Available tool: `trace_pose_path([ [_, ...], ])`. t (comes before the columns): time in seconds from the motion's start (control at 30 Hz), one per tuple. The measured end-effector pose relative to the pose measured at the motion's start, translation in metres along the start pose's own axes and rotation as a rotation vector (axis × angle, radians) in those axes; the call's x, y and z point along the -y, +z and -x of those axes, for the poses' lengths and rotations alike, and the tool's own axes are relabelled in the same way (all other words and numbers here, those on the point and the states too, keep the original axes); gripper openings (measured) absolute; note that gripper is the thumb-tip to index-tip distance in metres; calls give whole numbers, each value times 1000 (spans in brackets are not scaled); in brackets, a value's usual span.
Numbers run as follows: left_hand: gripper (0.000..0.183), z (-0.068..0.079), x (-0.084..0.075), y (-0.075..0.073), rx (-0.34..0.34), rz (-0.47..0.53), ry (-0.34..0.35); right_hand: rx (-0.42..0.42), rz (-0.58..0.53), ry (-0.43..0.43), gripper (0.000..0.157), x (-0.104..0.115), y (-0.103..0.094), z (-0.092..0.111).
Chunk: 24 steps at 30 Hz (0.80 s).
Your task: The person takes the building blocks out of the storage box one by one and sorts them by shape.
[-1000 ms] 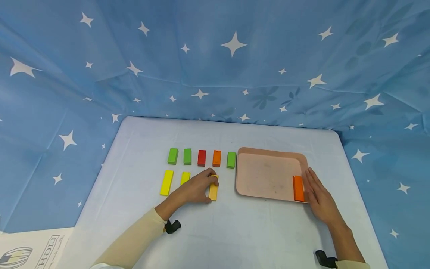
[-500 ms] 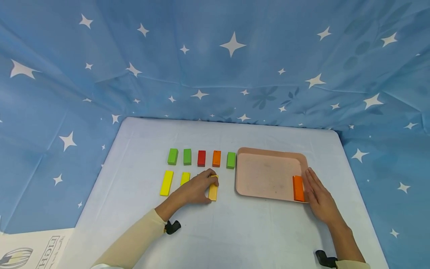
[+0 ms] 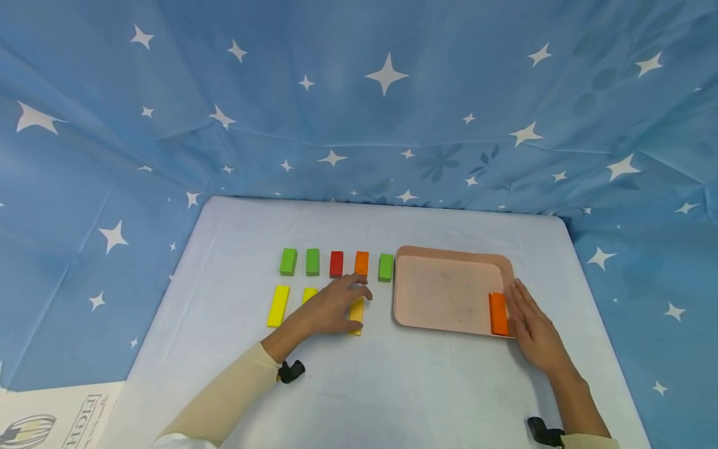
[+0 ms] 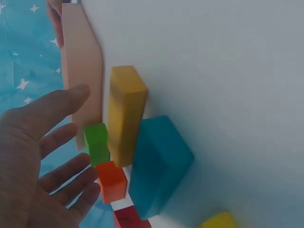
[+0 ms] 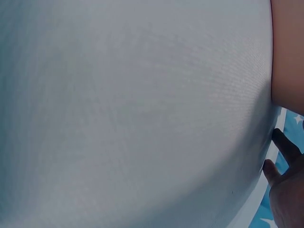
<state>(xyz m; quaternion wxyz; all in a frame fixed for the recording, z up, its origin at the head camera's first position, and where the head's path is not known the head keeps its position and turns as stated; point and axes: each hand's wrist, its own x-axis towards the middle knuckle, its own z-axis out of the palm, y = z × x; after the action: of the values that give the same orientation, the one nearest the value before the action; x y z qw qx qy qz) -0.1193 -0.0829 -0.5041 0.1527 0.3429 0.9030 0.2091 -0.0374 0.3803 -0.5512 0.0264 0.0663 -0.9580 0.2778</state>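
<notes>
My left hand (image 3: 331, 305) hovers over an amber-yellow block (image 3: 356, 308), thumb and fingers spread. In the left wrist view the fingers stand off to one side of that block (image 4: 127, 114), with a gap between. A teal block (image 4: 161, 166) lies right alongside it, hidden under the hand in the head view. My right hand (image 3: 535, 337) rests against the right side of a pink tray (image 3: 449, 254), fingers straight. Just inside that side lies a long orange block (image 3: 498, 315). The right wrist view catches only part of the right hand (image 5: 289, 194).
Behind the left hand runs a row of short blocks: green ones (image 3: 288, 262), a red one (image 3: 336, 264) and an orange one (image 3: 361, 262). Yellow blocks (image 3: 278, 305) lie to its left. A starry blue cloth (image 3: 387, 125) hangs behind the white table (image 3: 437, 393).
My left hand has let go of the amber-yellow block, its fingers opening and rising slightly. The block stays where it was. The right hand and tray have not moved.
</notes>
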Motion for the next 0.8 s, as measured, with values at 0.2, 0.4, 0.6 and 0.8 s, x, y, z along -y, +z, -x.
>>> trace_pose_path([
  [0.2,46,-19,-11,-4,-20,-10,42,2,-3,11,60,0,-1,0],
  [0.4,41,-42,-27,-7,-35,1,114,-1,-6,10,60,-1,-4,1],
  [0.6,38,-70,-41,0,-42,16,200,-6,-13,-5,60,-3,-2,2],
  [0.8,39,-102,-62,6,4,-12,260,-25,-13,-28,60,-4,0,2],
])
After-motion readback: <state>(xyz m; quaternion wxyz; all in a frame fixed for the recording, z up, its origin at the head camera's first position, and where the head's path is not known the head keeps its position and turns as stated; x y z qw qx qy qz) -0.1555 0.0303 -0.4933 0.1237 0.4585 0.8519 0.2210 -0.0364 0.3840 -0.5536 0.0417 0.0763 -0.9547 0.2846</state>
